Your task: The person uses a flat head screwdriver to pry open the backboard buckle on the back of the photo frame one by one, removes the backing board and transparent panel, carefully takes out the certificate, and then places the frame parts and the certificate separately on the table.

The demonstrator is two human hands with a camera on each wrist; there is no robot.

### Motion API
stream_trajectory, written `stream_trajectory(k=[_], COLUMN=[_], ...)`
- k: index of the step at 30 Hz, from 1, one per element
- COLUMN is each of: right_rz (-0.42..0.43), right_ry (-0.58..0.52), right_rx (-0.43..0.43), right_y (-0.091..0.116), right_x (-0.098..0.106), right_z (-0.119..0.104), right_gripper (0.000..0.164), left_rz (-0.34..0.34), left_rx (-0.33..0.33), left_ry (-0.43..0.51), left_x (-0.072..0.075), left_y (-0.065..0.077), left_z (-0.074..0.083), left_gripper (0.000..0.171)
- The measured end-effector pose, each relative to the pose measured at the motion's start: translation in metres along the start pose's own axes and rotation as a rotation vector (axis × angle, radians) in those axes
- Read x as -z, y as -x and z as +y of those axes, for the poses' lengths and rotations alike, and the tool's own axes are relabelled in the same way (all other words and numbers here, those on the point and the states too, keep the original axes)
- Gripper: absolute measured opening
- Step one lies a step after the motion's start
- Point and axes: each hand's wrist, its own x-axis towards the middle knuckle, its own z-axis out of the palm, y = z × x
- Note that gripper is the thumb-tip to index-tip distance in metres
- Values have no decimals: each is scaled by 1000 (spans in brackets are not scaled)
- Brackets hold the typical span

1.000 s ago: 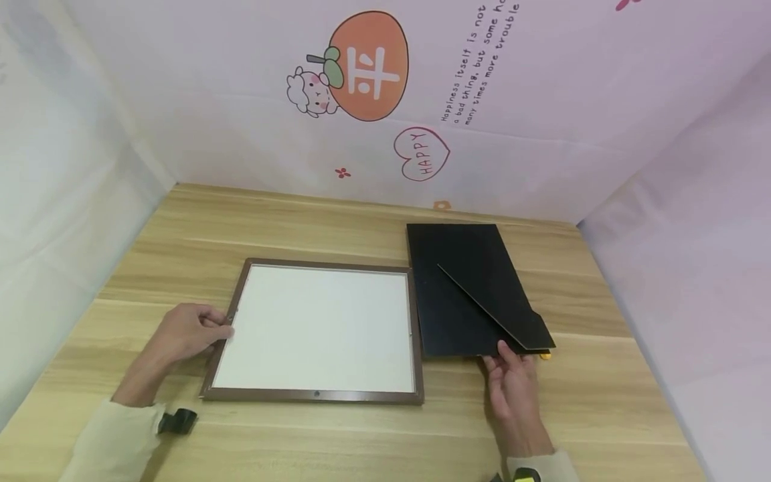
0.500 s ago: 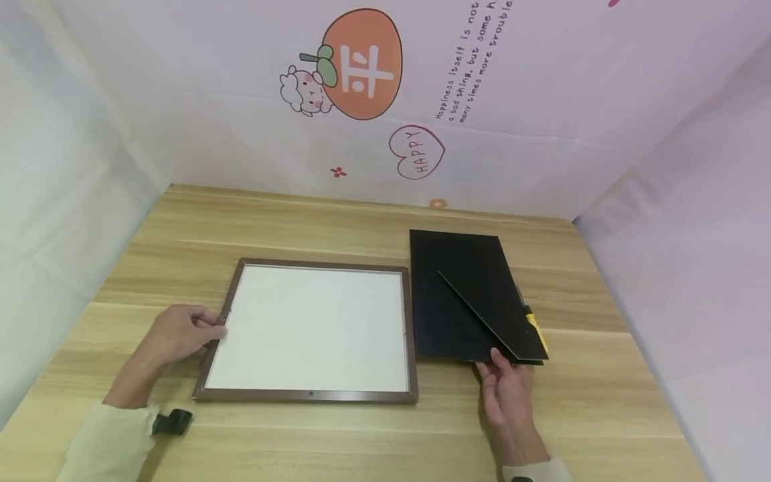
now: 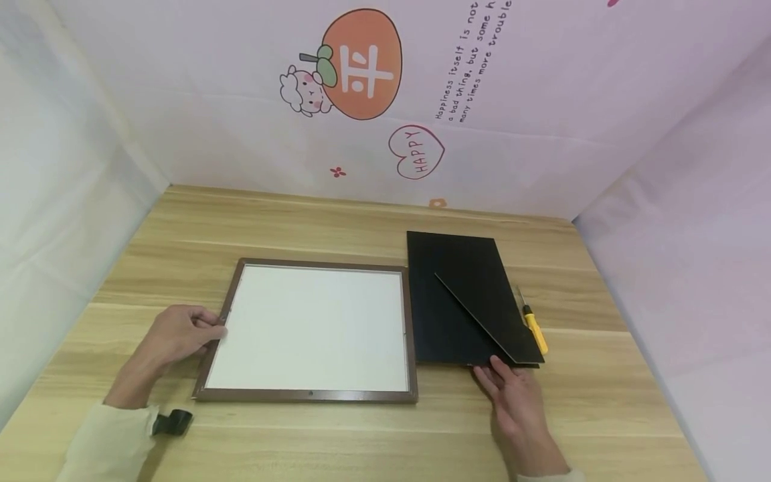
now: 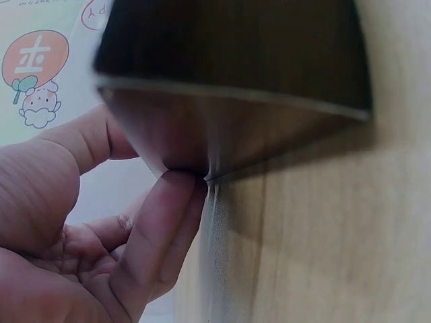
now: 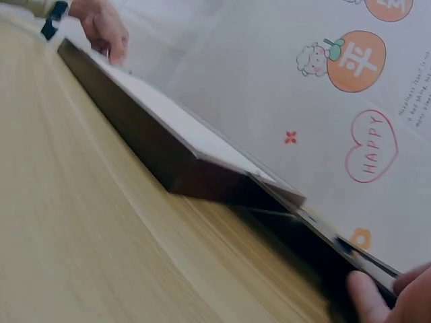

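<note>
A brown picture frame lies on the wooden table with a white sheet inside its border. At its left side, my left hand holds the rail between thumb and fingers; the left wrist view shows the fingertips at the rail's lower edge. Right of the frame is a black backing board with a slanting stand leg on it. My right hand grips the board's near edge, fingers over the top and thumb against the side.
A yellow-handled screwdriver lies along the board's right side. White cloth walls with printed pictures rise behind and beside the wooden table.
The backing board has moved slightly toward me and left, and the screwdriver has come into view beside it. My right hand has moved nearer with it; the left hand stays on the frame.
</note>
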Motion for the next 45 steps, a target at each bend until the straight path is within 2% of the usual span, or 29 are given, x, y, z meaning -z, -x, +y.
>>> stream_trajectory(k=[4,7,10,14,18,22,25,32,41,45], right_rz=[-48,-92,-125,-151,-201,-287,-307,-276,-257,-269], right_ry=[134,184,204,178,170,148,92,-43,-86,-56], right_rx=[-38,-66,-82,-83,-62,-37,-41,-83,-101,-77], right_y=[0,0,2,4,13,23,26,31,34,38], right_x=[10,15,18,17,14,12,11,8,3,2], right_z=[-5,-7,-8,-11,-13,-18,-20,-21,-22,-22], right_gripper=[24,21,23,33,52,67,69,70,73,70], left_rz=[-1,1,0,8,13,12,12,13,11,7], left_rx=[-2,0,-11,-17,-18,-19,-26,-29,-21,-34], left_ry=[2,4,5,5,2,-2,-5,-2,0,0], left_x=[1,0,-1,-1,-1,0,0,0,1,1], left_y=[1,1,1,2,2,2,2,1,1,1], left_z=[1,1,1,0,0,0,0,-1,-1,-1], left_gripper=[41,41,41,40,41,41,40,39,39,40])
